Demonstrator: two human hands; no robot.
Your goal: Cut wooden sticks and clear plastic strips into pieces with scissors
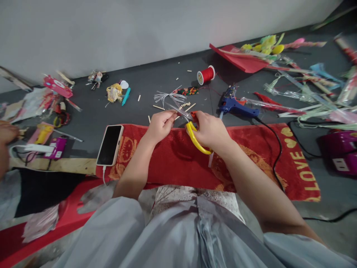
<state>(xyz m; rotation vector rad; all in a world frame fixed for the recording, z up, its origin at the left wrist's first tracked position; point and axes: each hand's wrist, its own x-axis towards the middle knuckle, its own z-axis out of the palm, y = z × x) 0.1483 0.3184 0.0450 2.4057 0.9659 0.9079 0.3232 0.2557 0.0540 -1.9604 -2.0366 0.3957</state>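
In the middle of the head view my right hand grips a pair of scissors with a yellow handle. Their blades point up and left, toward my left hand. Thumb and fingers of that hand are pinched together at the blades; the small piece between them is too hidden to name. Just beyond the hands lie a bunch of thin silvery strands, a patterned strip of cloth and several short pale stick pieces. A red towel is spread under my forearms.
A blue glue gun with a black cord lies right of my hands. A red thread spool is behind them. A phone rests on the towel's left end. Wrapped sticks and red paper crowd the right; another person's hand shows far left.
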